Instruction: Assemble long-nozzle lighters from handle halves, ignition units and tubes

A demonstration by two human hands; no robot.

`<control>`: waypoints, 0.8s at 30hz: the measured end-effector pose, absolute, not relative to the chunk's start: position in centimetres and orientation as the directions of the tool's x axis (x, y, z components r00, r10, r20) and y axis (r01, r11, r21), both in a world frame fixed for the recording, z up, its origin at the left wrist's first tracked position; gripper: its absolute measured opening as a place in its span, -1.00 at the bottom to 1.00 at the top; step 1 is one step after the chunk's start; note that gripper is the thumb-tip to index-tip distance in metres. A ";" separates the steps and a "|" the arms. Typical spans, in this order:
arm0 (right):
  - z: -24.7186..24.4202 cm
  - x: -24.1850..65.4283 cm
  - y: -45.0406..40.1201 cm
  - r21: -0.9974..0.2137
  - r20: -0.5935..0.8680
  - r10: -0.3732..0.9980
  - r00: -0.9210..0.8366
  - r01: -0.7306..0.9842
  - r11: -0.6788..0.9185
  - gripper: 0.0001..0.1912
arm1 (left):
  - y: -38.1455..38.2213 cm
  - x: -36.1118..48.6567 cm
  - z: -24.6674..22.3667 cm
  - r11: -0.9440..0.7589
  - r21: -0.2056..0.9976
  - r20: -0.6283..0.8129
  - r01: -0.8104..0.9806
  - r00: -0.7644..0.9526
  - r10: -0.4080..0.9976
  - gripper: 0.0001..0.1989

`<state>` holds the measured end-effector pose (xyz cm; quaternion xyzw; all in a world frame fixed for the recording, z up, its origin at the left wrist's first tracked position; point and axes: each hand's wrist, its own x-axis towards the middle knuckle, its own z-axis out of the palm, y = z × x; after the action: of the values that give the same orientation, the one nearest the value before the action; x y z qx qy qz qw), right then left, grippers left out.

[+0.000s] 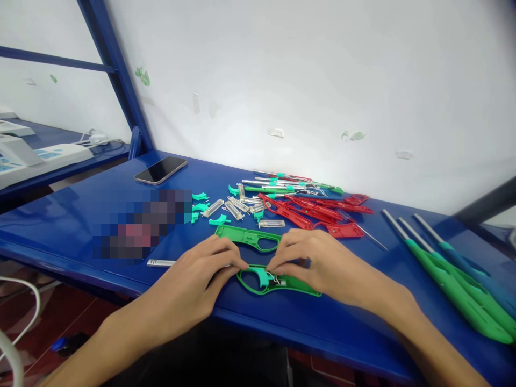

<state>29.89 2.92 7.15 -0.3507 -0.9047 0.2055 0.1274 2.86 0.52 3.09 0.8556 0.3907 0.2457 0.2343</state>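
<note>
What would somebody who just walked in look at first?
Probably the two bare hands, left hand and right hand, with their fingers at an open green plastic shell near the table's front edge. Next, perhaps the messy pile of red plastic shells by the white wall, and the big green plastic lighters with silver metal tubes on the right.

Glossy blue painted tabletop [100, 215], smooth green plastic shell [282, 287], shiny metal tube [161, 263], matt white wall [306, 80]
</note>
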 end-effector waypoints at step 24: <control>6.8 30.1 2.5 -0.425 0.062 0.699 -0.712 0.615 0.664 -0.90 | 0.3 3.1 3.5 -0.588 0.577 0.235 0.567 0.574 0.784 -0.74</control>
<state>30.05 2.54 6.83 -0.3629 -0.9055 0.1904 0.1106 3.12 0.31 3.50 0.8581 0.3935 0.2407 0.2256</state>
